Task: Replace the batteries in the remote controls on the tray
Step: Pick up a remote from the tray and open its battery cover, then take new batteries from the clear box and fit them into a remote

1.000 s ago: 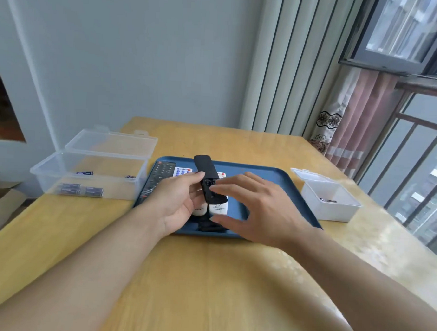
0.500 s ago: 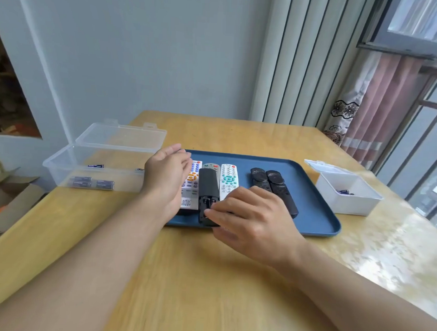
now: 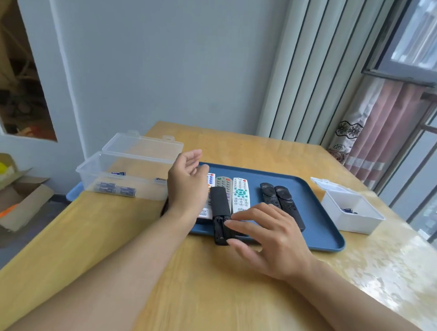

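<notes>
Just black remote [image 3: 220, 210] on tray [image 3: 319, 234], under right-hand fingertips [image 3: 231, 222].

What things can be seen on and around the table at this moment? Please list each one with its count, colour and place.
table: 1, yellow wood, under everything
tray: 1, blue, centre of table
black remote: 1, face down, battery bay open, over tray's near edge
light remotes: 3 at least, white or grey, left half of tray
dark remotes: 2, black, side by side, right half of tray
clear box: 1, lid open, left of tray, dark batteries inside
white box: 1, lid open, right of tray
carton: 1, brown, floor at left
left hand: open, raised over tray's left
right hand: fingers touching black remote
</notes>
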{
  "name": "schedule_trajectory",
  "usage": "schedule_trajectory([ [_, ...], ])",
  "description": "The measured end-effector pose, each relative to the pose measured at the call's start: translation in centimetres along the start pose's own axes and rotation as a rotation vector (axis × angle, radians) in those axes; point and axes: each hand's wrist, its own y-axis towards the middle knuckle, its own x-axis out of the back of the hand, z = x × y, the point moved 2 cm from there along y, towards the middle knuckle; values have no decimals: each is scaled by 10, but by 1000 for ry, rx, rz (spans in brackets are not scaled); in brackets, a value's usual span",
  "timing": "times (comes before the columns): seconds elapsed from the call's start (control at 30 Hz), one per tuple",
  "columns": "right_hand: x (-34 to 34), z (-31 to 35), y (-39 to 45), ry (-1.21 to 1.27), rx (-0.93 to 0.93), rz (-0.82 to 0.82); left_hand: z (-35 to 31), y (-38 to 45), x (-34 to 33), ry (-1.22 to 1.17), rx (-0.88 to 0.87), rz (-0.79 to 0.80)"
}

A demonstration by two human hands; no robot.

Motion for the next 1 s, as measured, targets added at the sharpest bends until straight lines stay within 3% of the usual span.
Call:
schedule_trajectory([
  [0.1,-3,-8,8,13,-120,-61,-5,12,17,126,-107,44],
  [0.23,-10,-14,39,9,-307,-68,-7,46,70,529,-288,-33],
  [0.37,-36,-11,98,69,-349,107,-1,78,119,873,-272,-119],
  [0.47,-63,-2,148,58,-302,307,7,90,142,980,-161,-189],
  [0.57,-95,7,184,50,-331,487,17,97,156,881,-19,-178],
  [0.77,-133,13,218,-41,-342,772,23,96,159,438,-33,-348],
  [0.9,-144,16,222,-106,-295,819,20,96,165,40,87,-570],
  [1.0,-150,16,217,-134,-273,841,20,95,167,-65,172,-639],
])
